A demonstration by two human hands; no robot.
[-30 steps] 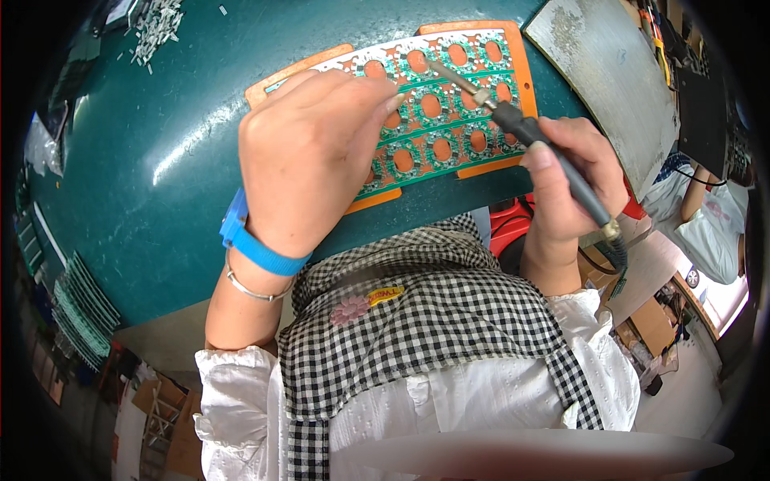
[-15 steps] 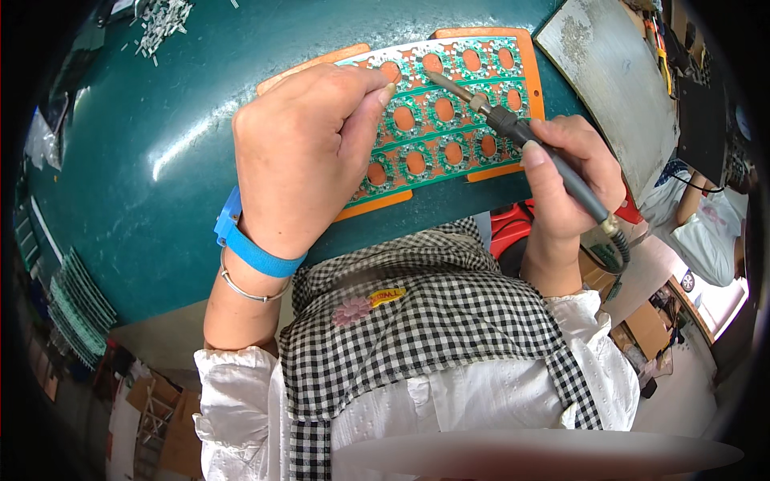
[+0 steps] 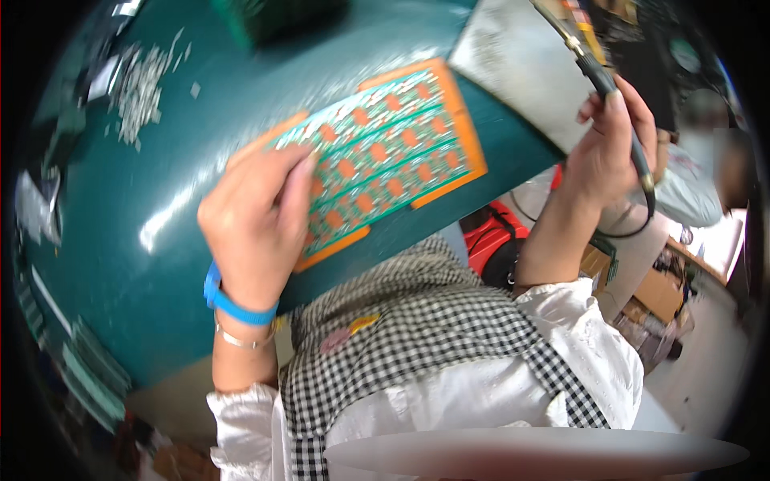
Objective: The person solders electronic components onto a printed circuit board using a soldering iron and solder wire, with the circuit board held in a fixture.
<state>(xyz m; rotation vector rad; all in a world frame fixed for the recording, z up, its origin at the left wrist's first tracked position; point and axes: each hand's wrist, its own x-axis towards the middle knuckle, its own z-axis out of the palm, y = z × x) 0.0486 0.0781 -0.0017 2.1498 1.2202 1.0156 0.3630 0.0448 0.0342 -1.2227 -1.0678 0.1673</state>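
Note:
A green circuit-board panel (image 3: 362, 202) with rows of round cut-outs lies tilted in an orange holder (image 3: 469, 132) on the table. At the panel's left end, my left hand (image 3: 255, 215) is closed, thumb and forefinger pressed together over the upper left edge. Whatever it pinches, if anything, is hidden and blurred. My right hand (image 3: 605, 156) is wrapped round the dark handle of a soldering iron (image 3: 595, 74), off to the right of the panel. The iron points up and left, over the far right corner, its tip near the upper picture edge.
Small white pieces lie heaped (image 3: 140, 96) at the far left of the green table (image 3: 200, 168). A dark green block (image 3: 277, 20) is at the back. A worn grey plate (image 3: 501, 60) covers the right corner. Green panels (image 3: 90, 373) stand at lower left; another person (image 3: 691, 192) is at right.
My right hand has carried the soldering iron away from the panel, up and to the right. The view has shifted, and the panel appears lower and more tilted. My left hand stays pinched at its left end.

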